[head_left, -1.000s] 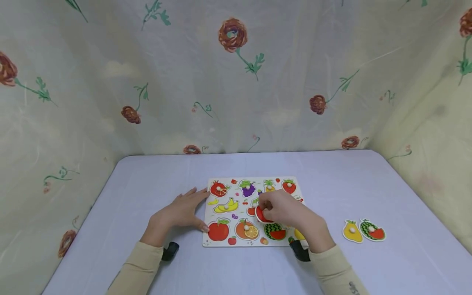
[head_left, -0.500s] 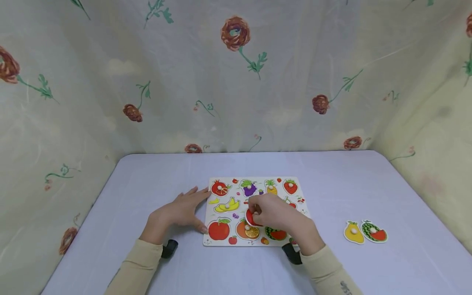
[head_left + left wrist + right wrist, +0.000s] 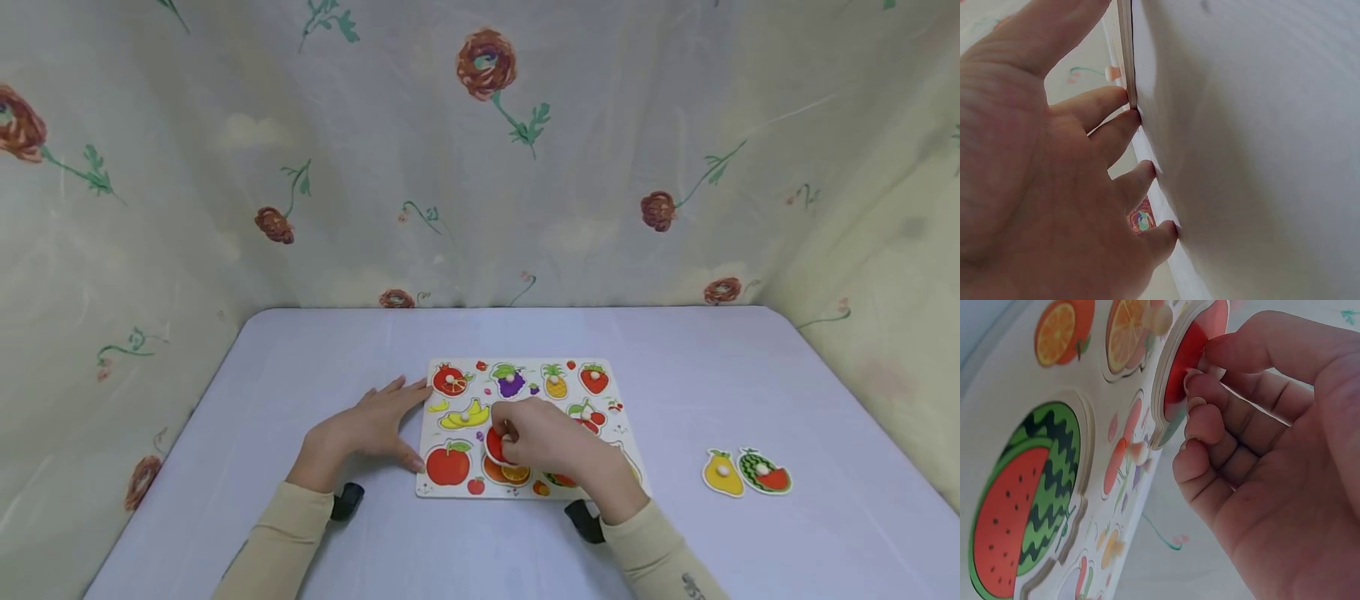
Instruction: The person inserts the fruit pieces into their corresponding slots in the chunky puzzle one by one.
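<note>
My right hand (image 3: 543, 437) pinches a red apple puzzle piece (image 3: 493, 448) by its knob, with its other fingers curled. In the right wrist view the apple piece (image 3: 1180, 369) is tilted, its green leaf partly showing; its contact with the board cannot be told. The white fruit puzzle board (image 3: 617, 429) lies below. My left hand (image 3: 367, 429) has spread fingers, with thumb and fingertips at the board's left edge. The printed apple recess (image 3: 448, 464) has no knob in it, nor does the watermelon recess (image 3: 1010, 531). An orange piece (image 3: 1125, 337) with a knob sits just beside the held piece.
A yellow pear piece (image 3: 723, 483) and a watermelon piece (image 3: 772, 480) lie on the table (image 3: 750, 375) to the right of the board. Banana (image 3: 465, 415), grape (image 3: 512, 384) and strawberry (image 3: 594, 379) pieces sit in the board. A flowered cloth (image 3: 570, 208) hangs behind the table.
My right hand has moved left across the board with the apple piece, uncovering the cherries and pineapple on the right. My left hand stays at the board's left edge.
</note>
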